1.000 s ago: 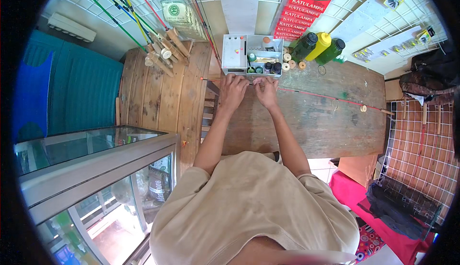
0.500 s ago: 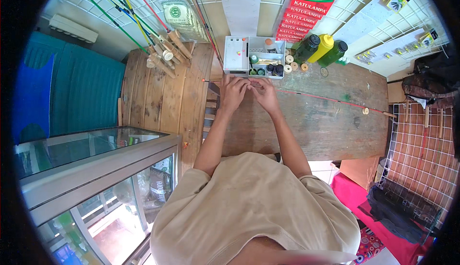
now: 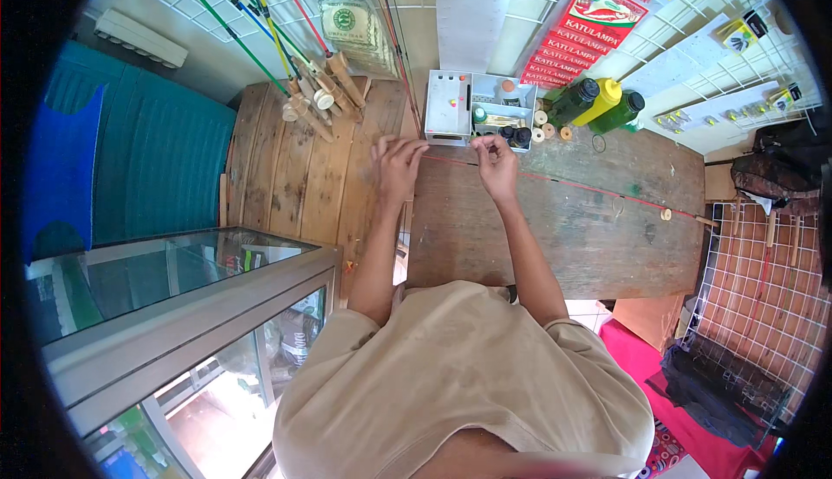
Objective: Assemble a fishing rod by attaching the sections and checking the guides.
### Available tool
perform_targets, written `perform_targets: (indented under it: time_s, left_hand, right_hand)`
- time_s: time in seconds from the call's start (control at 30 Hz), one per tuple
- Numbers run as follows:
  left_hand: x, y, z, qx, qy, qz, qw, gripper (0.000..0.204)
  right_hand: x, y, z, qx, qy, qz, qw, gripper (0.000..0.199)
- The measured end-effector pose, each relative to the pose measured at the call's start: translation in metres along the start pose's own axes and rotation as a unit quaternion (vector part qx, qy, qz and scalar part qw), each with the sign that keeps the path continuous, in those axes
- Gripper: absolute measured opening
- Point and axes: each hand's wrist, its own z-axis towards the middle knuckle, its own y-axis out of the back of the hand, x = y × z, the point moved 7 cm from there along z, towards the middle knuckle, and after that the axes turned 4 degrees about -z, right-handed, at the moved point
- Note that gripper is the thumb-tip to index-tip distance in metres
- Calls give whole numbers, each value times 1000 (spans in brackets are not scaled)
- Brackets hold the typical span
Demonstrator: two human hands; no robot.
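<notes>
A thin red fishing rod [image 3: 598, 189] lies across the dark wooden table, its wooden handle end at the right edge. At the thin end is my left hand [image 3: 399, 167], fingers bent and fingertips drawn in toward the thumb. Farther right, over the rod, my right hand [image 3: 497, 170] has thumb and fingers pinched together. Whatever is between the fingers of either hand is too fine to make out. Just beyond the hands stands a white box [image 3: 447, 108] with small bottles in its compartments.
Wooden spools [image 3: 539, 132], a yellow bottle [image 3: 602, 102] and dark green bottles stand right of the box. Upright rods with wooden handles [image 3: 322, 98] lean at the back left. A glass display case [image 3: 199, 293] is at my left. Packets hang on the wall grid.
My hands, close together before, have moved apart: the left to the left, the right slightly right. The whole view has also shifted a little.
</notes>
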Motion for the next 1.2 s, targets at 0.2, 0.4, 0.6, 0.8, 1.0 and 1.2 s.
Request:
perform_targets:
  time_s: [0.2, 0.4, 0.6, 0.8, 1.0, 1.2]
  left_hand:
    - [32, 23, 1, -9, 42, 53, 998, 9]
    - [38, 23, 4, 17, 47, 28, 998, 11]
    - [29, 25, 13, 14, 31, 14, 999, 9]
    - [34, 25, 13, 8, 38, -26, 999, 10]
    - [42, 30, 9, 18, 55, -16, 998, 10]
    - [54, 31, 7, 59, 98, -64, 991, 11]
  right_hand:
    - [-7, -7, 5, -6, -59, -69, 996, 5]
    - [79, -34, -4, -2, 208, -253, 945, 36]
    - [65, -84, 0, 143, 209, -240, 937, 37]
    - [48, -98, 5, 161, 197, -205, 945, 20]
    - [47, -90, 11, 126, 135, -152, 971, 14]
    - [46, -79, 15, 74, 135, -132, 979, 14]
